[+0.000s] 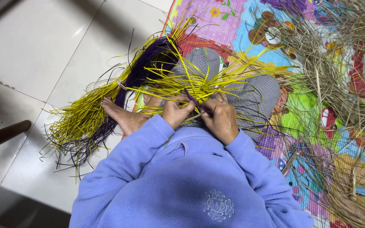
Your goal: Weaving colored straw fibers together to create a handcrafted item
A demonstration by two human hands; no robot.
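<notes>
Person sits on a colourful play mat (241, 25), legs folded, in a lilac fleece top (182, 185) and grey dotted trousers (262, 90). One bare foot (121, 115) rests out on the white floor tiles (43, 50).

Both hands meet over the lap. Left hand (175, 112) is curled, fingers pinched on a purple strip (191, 98) and the yellow strips next to it. Right hand (221, 119) is also closed, fingertips pressed to the same crossing point, touching the left.

The work piece, a fan of yellow strips (208, 80), lies on the knees directly above the hands, strands radiating outward.

A bundle of loose yellow and purple strips (106, 105) lies on the tiles, beside the foot. Heaps of dry straw (343, 84) cover the mat on the other side, well apart from the hands.

Judgement: weaving is at an early stage, a purple strand being worked in at the centre. The next move seems to call for a firm pinch at the crossing while one strand passes over or under its neighbour.
</notes>
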